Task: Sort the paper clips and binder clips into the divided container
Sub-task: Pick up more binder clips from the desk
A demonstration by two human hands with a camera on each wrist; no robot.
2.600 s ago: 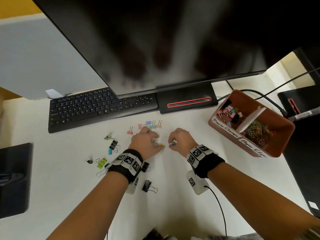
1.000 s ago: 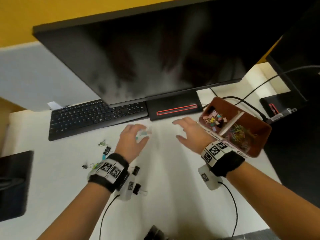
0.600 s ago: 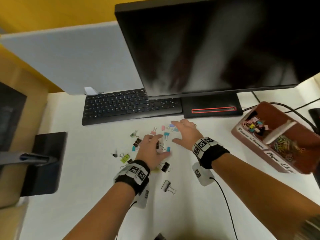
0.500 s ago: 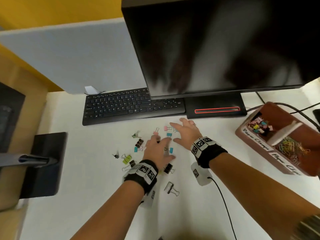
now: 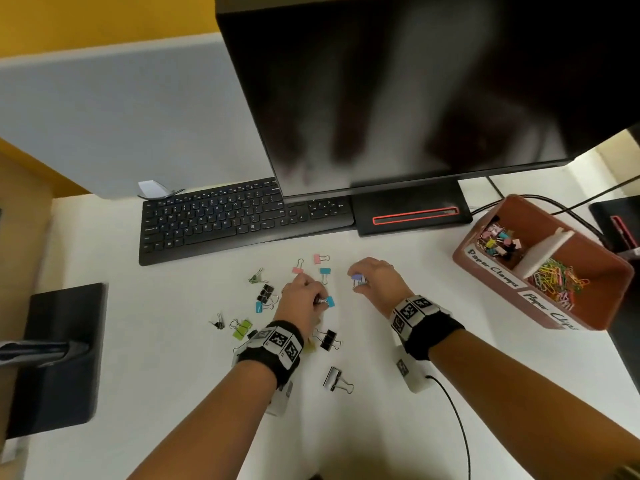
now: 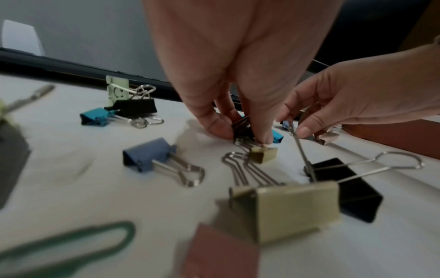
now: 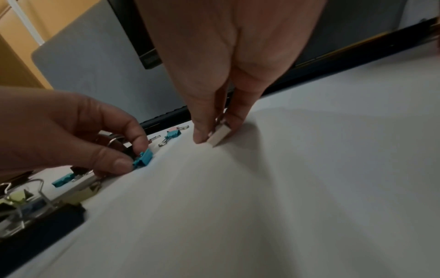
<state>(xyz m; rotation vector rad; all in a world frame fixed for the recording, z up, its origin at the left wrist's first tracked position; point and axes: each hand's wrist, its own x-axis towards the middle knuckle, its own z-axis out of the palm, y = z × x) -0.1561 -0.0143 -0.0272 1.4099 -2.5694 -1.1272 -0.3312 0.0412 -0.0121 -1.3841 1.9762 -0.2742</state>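
Left hand (image 5: 302, 299): fingers curled down, tips pinching a teal binder clip (image 5: 329, 301) against the white desk (image 5: 173, 358); dark clip handles also sit under the fingers, exact count unclear. Right hand (image 5: 377, 280): thumb and forefinger closed narrowly on a pale lilac binder clip (image 5: 358, 279), its edge touching the desk. Loose binder clips (image 5: 265, 294) lie scattered around the left hand. Divided container (image 5: 512, 282) stands well apart at right, both compartments holding clips.
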